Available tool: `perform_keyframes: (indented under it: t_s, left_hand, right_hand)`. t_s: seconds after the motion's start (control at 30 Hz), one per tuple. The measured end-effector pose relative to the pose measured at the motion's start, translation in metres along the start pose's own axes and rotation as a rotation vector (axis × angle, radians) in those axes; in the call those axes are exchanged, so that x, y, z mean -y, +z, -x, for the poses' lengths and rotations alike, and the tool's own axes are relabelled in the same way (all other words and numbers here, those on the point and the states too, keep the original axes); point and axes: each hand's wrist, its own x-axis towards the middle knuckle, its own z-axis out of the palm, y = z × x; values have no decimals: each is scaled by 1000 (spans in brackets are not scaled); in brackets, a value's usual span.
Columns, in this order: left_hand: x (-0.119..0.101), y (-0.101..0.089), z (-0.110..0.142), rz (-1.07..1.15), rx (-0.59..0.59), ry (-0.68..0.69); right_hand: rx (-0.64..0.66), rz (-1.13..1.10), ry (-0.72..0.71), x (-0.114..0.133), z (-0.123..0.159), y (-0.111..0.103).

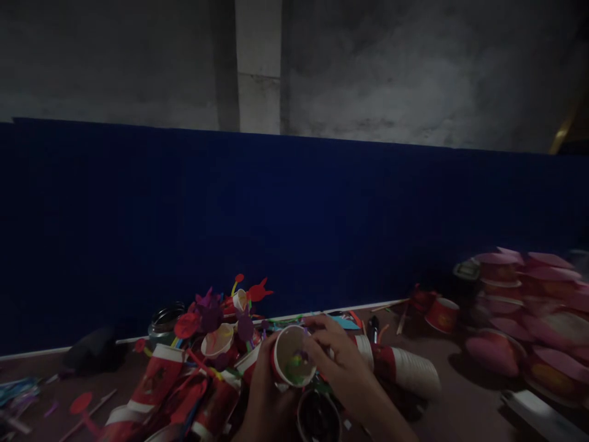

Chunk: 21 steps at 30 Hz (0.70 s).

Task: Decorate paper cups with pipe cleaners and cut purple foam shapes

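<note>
My left hand (265, 390) is wrapped round a paper cup (286, 344), its white mouth tilted toward me. Small green and yellowish bits (298, 367) show inside the cup. At the cup's right rim, my right hand (343, 359) has its fingers bent together and reaching over the edge; what they pinch, if anything, is too dim to make out. Just below the cup stands a dark round container (318, 417). Behind my right hand lies a stack of nested red and white paper cups (405, 370) on its side.
Decorated red cups (159, 377) with paper shapes crowd the left of the dark table (455, 411). Pink-topped red cups (552, 294) are piled at the right, near a white flat object (545, 414). A blue panel (294, 227) rises behind the table.
</note>
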Motion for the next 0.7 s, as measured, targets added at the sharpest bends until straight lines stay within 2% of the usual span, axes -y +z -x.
perform_keyframes:
  t_s: [0.2,0.27,0.37,0.43,0.57,0.7]
  left_hand:
    - [-5,-8,-2,66,185,23]
    - [-4,-9,-3,58,222,43]
    - [0,-11,-3,0,242,80]
    - [4,-11,-2,-25,242,116]
    - [13,-12,1,-49,282,178]
    - [18,-11,2,-61,284,157]
  right_hand:
    - [130,-56,18,-11,0,1]
    - [128,-18,18,-12,1,0]
    - [56,195,11,-11,2,-2]
    - [54,289,-11,-9,3,-3]
    - [116,282,-35,-9,5,-5]
    - [73,306,-10,-8,4,-2]
